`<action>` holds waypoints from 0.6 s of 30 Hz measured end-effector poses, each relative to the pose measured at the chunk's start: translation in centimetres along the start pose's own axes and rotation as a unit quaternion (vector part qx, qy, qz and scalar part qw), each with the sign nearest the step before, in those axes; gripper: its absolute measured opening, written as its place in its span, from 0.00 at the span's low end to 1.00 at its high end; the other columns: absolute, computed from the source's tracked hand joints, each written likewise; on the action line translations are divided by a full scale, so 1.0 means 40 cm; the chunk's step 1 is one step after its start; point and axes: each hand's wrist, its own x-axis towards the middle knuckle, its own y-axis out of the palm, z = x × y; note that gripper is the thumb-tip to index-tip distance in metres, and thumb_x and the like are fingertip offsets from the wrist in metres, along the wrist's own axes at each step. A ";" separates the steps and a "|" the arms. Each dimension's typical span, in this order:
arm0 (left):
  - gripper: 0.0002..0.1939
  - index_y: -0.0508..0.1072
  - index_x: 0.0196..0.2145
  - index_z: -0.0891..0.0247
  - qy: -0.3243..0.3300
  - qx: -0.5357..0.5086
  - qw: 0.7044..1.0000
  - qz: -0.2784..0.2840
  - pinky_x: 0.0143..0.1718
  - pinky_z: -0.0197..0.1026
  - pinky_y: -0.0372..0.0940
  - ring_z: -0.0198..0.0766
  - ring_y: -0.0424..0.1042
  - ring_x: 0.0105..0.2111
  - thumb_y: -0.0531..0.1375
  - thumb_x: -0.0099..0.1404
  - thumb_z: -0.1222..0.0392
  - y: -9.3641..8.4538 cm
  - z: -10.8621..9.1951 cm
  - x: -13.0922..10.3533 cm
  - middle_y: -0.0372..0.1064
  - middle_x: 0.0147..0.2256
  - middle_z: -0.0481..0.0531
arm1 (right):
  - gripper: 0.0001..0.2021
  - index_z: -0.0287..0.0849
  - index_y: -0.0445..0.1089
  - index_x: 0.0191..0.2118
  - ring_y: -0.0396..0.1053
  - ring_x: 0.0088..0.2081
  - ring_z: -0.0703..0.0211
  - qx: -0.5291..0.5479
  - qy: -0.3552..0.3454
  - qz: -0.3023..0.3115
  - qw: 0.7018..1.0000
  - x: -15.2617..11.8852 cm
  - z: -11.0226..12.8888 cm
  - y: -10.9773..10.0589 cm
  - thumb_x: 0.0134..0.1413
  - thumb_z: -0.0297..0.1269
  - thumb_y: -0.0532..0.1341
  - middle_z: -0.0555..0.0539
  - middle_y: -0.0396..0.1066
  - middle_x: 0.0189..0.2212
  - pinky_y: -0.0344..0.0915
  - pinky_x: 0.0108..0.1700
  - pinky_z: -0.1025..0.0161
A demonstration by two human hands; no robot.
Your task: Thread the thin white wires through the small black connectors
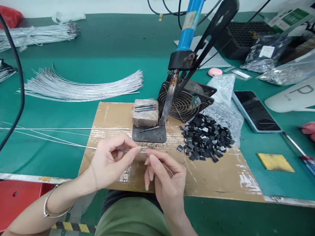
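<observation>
Currently | left hand (112, 160), right hand (169, 175): both pinching thin wires (89, 147) | one soldering iron (188, 36) | one fan (180, 104)

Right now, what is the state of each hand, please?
Left hand: closed, holding white wires.
Right hand: closed, apparently pinching a thin wire.

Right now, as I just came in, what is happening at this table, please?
Someone is working bare-handed over a sheet of cardboard. The left hand holds a few thin white wires that trail off to the left, and the right hand pinches at their near ends, close to the left one. Beyond them, a blue-handled soldering iron slants down beside a worn block. A pile of small black pieces lies to the right, and a fanned wire bundle farther back, on the left.
</observation>
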 end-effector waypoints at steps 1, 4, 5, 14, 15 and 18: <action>0.12 0.76 0.28 0.66 0.002 0.003 1.000 -0.003 0.21 0.35 0.55 0.34 0.65 0.22 0.61 0.66 0.57 0.000 0.000 0.000 0.70 0.23 0.51 | 0.05 0.48 0.83 0.41 0.65 0.17 0.71 0.002 0.000 0.000 1.000 0.000 0.000 0.000 0.62 0.37 0.68 0.50 0.74 0.30 0.65 0.16 0.72; 0.11 0.76 0.28 0.66 0.014 0.013 1.000 0.000 0.21 0.35 0.56 0.34 0.65 0.22 0.61 0.66 0.58 0.000 0.002 -0.002 0.70 0.23 0.51 | 0.04 0.48 0.83 0.39 0.66 0.17 0.71 0.000 0.007 -0.005 1.000 0.003 0.000 0.004 0.60 0.36 0.69 0.51 0.73 0.29 0.65 0.16 0.73; 0.11 0.76 0.28 0.65 0.018 0.017 1.000 0.003 0.21 0.34 0.56 0.34 0.66 0.22 0.61 0.66 0.58 -0.001 0.002 -0.003 0.70 0.23 0.50 | 0.03 0.48 0.83 0.38 0.66 0.17 0.71 -0.001 0.008 -0.007 1.000 0.004 0.001 0.005 0.60 0.35 0.69 0.51 0.73 0.29 0.65 0.16 0.73; 0.10 0.77 0.29 0.65 0.054 0.046 0.997 0.004 0.21 0.35 0.56 0.34 0.66 0.22 0.61 0.67 0.61 -0.001 0.008 -0.004 0.72 0.22 0.50 | 0.04 0.48 0.83 0.39 0.66 0.16 0.72 -0.003 0.011 -0.007 1.000 0.000 0.006 0.002 0.61 0.36 0.69 0.52 0.73 0.28 0.64 0.16 0.74; 0.10 0.77 0.29 0.65 0.063 0.049 0.997 0.002 0.21 0.35 0.56 0.34 0.66 0.22 0.61 0.68 0.61 0.000 0.008 -0.006 0.72 0.23 0.50 | 0.04 0.48 0.83 0.39 0.66 0.16 0.72 -0.003 0.009 -0.006 1.000 0.000 0.006 0.002 0.61 0.36 0.69 0.52 0.73 0.28 0.64 0.16 0.74; 0.09 0.77 0.30 0.65 0.093 0.063 0.994 -0.003 0.21 0.35 0.55 0.33 0.66 0.22 0.61 0.69 0.63 0.001 0.014 -0.010 0.73 0.23 0.50 | 0.04 0.47 0.83 0.38 0.65 0.16 0.71 -0.001 0.012 -0.007 1.000 0.001 0.007 -0.001 0.61 0.35 0.69 0.52 0.72 0.27 0.64 0.16 0.73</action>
